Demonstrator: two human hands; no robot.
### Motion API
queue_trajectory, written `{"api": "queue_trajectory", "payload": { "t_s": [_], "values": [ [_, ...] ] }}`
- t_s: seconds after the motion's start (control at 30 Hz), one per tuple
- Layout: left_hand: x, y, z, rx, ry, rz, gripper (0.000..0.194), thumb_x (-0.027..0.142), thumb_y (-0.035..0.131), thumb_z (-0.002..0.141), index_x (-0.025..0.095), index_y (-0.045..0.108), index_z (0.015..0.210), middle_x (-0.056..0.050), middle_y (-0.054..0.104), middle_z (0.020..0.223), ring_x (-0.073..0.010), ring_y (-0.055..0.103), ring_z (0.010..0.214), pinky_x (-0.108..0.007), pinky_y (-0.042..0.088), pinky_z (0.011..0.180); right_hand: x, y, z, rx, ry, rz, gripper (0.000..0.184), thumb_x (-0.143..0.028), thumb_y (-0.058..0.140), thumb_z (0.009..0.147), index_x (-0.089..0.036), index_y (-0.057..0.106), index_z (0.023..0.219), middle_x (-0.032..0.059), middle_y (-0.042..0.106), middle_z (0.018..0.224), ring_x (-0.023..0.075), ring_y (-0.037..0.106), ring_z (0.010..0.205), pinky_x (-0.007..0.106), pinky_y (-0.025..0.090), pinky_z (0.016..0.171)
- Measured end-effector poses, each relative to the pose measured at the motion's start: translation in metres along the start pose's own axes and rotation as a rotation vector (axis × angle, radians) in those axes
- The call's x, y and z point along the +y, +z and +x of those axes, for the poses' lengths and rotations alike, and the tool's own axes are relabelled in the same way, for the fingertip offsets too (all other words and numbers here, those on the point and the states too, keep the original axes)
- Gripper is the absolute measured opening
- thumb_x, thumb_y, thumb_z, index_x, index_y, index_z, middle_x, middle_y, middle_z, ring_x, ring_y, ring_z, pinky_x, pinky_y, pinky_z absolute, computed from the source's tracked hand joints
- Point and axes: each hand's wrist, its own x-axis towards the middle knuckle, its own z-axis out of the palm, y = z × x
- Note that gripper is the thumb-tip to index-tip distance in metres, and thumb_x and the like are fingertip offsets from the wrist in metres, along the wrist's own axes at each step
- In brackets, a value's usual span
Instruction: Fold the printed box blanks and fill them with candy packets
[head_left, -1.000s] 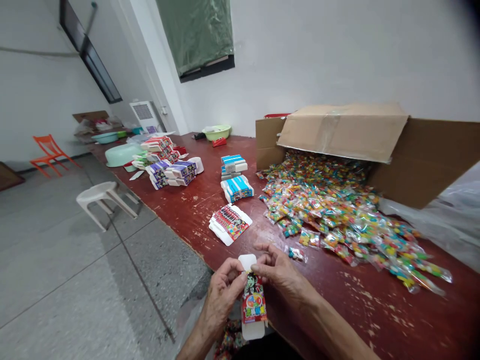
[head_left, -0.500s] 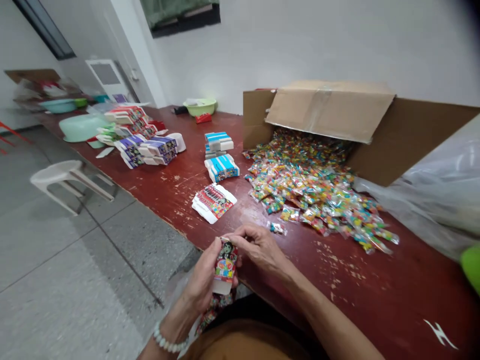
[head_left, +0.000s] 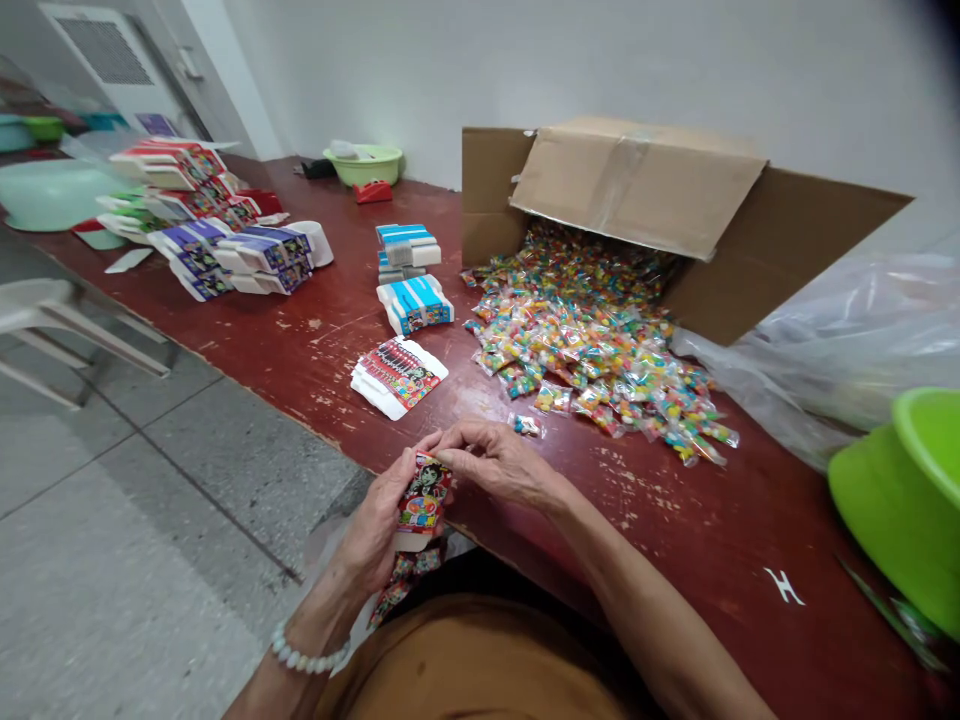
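Observation:
A small red printed candy box (head_left: pixel 422 497) is held near the table's front edge, its white flap hanging loose at the lower end. My left hand (head_left: pixel 381 515) wraps round the box from the left side. My right hand (head_left: pixel 491 460) pinches at the box's top end, where the upper flap no longer shows. Just beyond lies a fanned stack of flat red cartons (head_left: pixel 400 375). Right of that, a single candy packet (head_left: pixel 527 425) lies apart from the big pile of candy packets (head_left: pixel 592 340). Filled red packages (head_left: pixel 412 570) show below the held box, near my lap.
A cardboard box (head_left: pixel 637 185) on its side spills the packets. Blue cartons (head_left: pixel 416 303), purple cartons (head_left: pixel 262 255) and red cartons (head_left: pixel 180 165) are stacked leftward. A green basin (head_left: pixel 900 500) stands at right, a pale green basin (head_left: pixel 367 165) at the back, a white stool (head_left: pixel 45 310) at left.
The box's upper white flap, upright between my fingers earlier, is folded down out of sight. My left hand has closed further round the box. The view has swung right and down.

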Motion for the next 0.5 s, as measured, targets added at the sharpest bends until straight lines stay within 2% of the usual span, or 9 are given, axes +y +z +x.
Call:
{"api": "queue_trajectory", "payload": {
  "t_s": [0.13, 0.23, 0.3, 0.37, 0.43, 0.5],
  "values": [
    [-0.008, 0.006, 0.001, -0.036, -0.035, -0.037, 0.069, 0.061, 0.071, 0.085, 0.022, 0.057, 0.14, -0.003, 0.073, 0.073, -0.0157, 0.064, 0.047, -0.024, 0.051, 0.042, 0.004, -0.006, -0.004, -0.004, -0.137, -0.319, 0.013, -0.023, 0.058, 0.094, -0.022, 0.069, 0.087, 0.0042, 0.075, 0.108, 0.0175, 0.066, 0.097, 0.033, 0.05, 0.089],
    [-0.015, 0.009, -0.004, -0.06, -0.05, -0.097, 0.056, 0.051, 0.08, 0.081, 0.024, 0.06, 0.126, -0.003, 0.075, 0.081, -0.0167, 0.069, 0.054, -0.025, 0.055, 0.05, 0.017, -0.025, -0.007, 0.095, -0.102, -0.548, 0.016, -0.026, 0.056, 0.098, -0.023, 0.072, 0.098, 0.0058, 0.071, 0.106, 0.0185, 0.065, 0.099, 0.033, 0.049, 0.092],
    [-0.016, 0.009, -0.008, -0.047, -0.096, -0.125, 0.049, 0.038, 0.088, 0.075, 0.021, 0.062, 0.113, -0.005, 0.077, 0.088, -0.0192, 0.074, 0.065, -0.029, 0.06, 0.059, 0.026, -0.044, -0.012, 0.262, -0.02, -0.788, 0.021, -0.026, 0.056, 0.098, -0.021, 0.071, 0.112, 0.0106, 0.069, 0.112, 0.0225, 0.063, 0.104, 0.036, 0.048, 0.095],
    [-0.013, 0.006, -0.008, -0.026, -0.134, -0.118, 0.049, 0.03, 0.092, 0.068, 0.018, 0.064, 0.105, -0.008, 0.079, 0.095, -0.0204, 0.074, 0.071, -0.032, 0.062, 0.064, 0.032, -0.063, -0.017, 0.349, 0.146, -1.062, 0.033, -0.022, 0.06, 0.095, -0.016, 0.067, 0.126, 0.0174, 0.065, 0.124, 0.03, 0.058, 0.116, 0.042, 0.045, 0.101],
    [-0.008, 0.002, -0.004, 0.003, -0.101, -0.088, 0.052, 0.026, 0.095, 0.061, 0.016, 0.065, 0.102, -0.009, 0.079, 0.096, -0.019, 0.073, 0.071, -0.031, 0.062, 0.065, 0.034, -0.075, -0.021, 0.325, 0.311, -1.224, 0.039, -0.02, 0.06, 0.093, -0.014, 0.064, 0.131, 0.0206, 0.062, 0.13, 0.0343, 0.056, 0.119, 0.043, 0.044, 0.099],
    [-0.002, -0.003, 0.003, 0.067, -0.011, -0.035, 0.057, 0.022, 0.098, 0.053, 0.016, 0.064, 0.097, -0.004, 0.078, 0.088, -0.0161, 0.071, 0.068, -0.027, 0.06, 0.061, 0.034, -0.082, -0.022, 0.259, 0.41, -1.238, 0.037, -0.019, 0.058, 0.093, -0.016, 0.065, 0.129, 0.0192, 0.064, 0.126, 0.0333, 0.059, 0.115, 0.039, 0.044, 0.093]
  ]
}}
